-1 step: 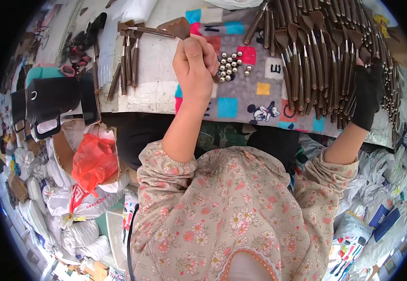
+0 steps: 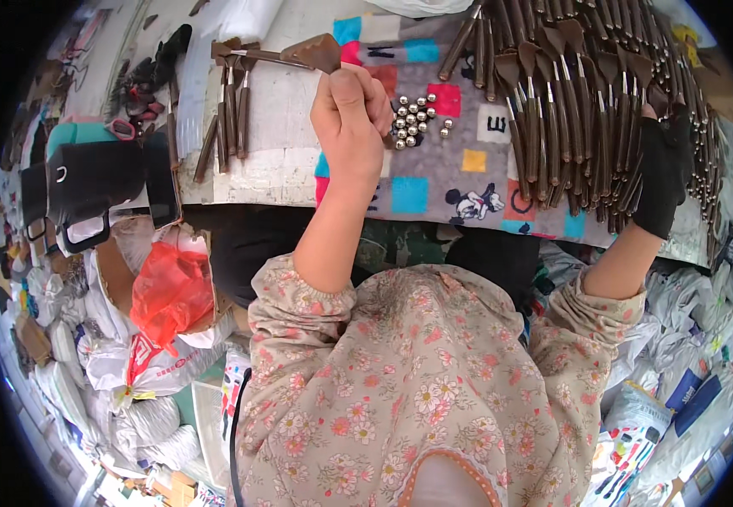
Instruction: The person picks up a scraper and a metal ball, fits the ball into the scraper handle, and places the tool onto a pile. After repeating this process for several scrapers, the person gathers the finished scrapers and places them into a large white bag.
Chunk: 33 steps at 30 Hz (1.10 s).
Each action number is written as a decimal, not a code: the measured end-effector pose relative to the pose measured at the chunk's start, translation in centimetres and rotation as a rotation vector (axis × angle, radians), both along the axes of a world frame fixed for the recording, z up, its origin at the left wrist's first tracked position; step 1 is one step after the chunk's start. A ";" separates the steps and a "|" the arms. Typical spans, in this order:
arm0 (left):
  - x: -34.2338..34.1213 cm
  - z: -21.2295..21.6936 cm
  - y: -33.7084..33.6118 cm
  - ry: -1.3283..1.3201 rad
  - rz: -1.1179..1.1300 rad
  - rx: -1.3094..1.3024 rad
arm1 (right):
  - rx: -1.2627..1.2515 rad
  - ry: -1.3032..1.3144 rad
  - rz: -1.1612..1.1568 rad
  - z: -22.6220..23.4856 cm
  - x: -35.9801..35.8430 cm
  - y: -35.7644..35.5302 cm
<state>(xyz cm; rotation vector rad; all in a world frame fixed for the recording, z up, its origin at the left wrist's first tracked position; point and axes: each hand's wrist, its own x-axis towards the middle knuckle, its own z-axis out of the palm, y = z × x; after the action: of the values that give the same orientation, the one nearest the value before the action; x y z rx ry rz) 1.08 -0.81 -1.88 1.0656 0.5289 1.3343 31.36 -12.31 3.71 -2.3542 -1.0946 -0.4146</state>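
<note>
My left hand [image 2: 354, 110] is closed around a brown spatula [image 2: 323, 52], whose broad head sticks out above the fist toward the upper left. Just right of that fist, a cluster of shiny metal balls [image 2: 411, 123] rests on the patterned cloth [image 2: 459, 182]. On the right, my right hand [image 2: 664, 173] wears a black fingerless glove and rests against a heap of brown-handled spatulas [image 2: 562, 118] with metal necks. Its thumb tip shows, but the other fingers are hidden, so its grip is unclear.
Several more brown spatulas [image 2: 231, 106] lie on the white tabletop [image 2: 278, 173] at left. A black case [image 2: 96, 182] stands by the table's left edge, above a carton holding a red plastic bag [image 2: 171, 291]. White plastic bags [image 2: 679, 296] crowd the lower right.
</note>
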 end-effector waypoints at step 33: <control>0.7 -2.6 -1.5 0.290 0.023 0.053 | 0.546 0.002 -0.028 -5.8 -6.4 -9.1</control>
<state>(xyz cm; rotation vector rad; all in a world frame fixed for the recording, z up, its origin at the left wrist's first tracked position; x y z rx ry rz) 1.75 -2.34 -4.49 1.3105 0.7250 1.2255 24.99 -21.41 -2.06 -1.8860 -0.8170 -0.6305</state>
